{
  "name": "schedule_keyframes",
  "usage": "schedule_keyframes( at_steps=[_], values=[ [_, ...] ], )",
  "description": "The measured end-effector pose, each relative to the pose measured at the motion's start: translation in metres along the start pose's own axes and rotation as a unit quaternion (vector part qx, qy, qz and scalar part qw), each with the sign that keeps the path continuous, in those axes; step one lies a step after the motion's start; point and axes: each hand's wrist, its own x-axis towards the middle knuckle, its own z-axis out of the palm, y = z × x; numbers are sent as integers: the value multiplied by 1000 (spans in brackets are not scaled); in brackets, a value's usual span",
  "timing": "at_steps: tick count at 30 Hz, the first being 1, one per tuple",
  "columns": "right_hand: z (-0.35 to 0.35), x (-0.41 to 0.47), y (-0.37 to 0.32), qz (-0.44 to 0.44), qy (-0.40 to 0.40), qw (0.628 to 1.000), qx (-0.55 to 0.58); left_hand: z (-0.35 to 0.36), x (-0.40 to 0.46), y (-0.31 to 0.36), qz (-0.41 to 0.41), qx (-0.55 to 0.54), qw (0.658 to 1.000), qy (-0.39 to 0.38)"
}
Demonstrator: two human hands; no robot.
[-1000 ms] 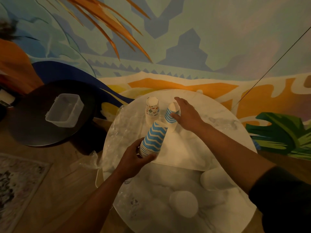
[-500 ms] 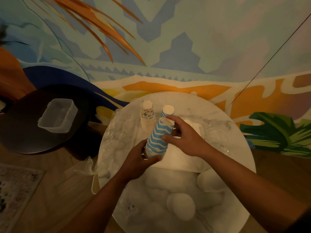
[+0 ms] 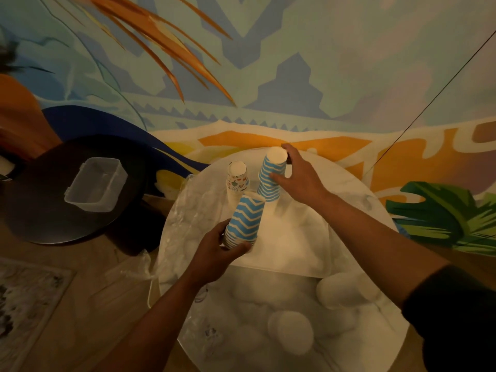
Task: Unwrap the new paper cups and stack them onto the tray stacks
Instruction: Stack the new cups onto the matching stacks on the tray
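My left hand [image 3: 218, 255] grips the lower end of a tilted stack of blue zigzag paper cups [image 3: 245, 220] above the white tray [image 3: 292, 253]. Farther back, my right hand [image 3: 300, 177] holds a second stack of blue zigzag cups [image 3: 269, 174] standing upside down at the tray's far end. Just left of it stands a stack of cups with small coloured pictures [image 3: 237, 178], untouched.
The tray lies on a round white marble table [image 3: 381, 342] with crumpled clear plastic wrap [image 3: 188, 210] at its left and two wrapped white cup stacks [image 3: 291, 331] lying near me. A dark round table [image 3: 48, 200] with a clear plastic box [image 3: 95, 183] stands left. A painted wall is behind.
My right hand pulled some blue cups off the top of my left hand's stack and carried them back onto the blue stack on the tray, which is taller now. My left hand's stack is shorter.
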Motion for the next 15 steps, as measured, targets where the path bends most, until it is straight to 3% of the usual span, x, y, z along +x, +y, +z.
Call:
schedule_keyframes(
  at_steps=[10, 15],
  values=[
    [32, -3, 32, 70, -87, 990, -85, -1, -4, 2, -3, -2, 1000, 6],
    [11, -29, -5, 23, 17, 1000, -8, -4, 0, 7, 3, -1, 1000, 8]
  ],
)
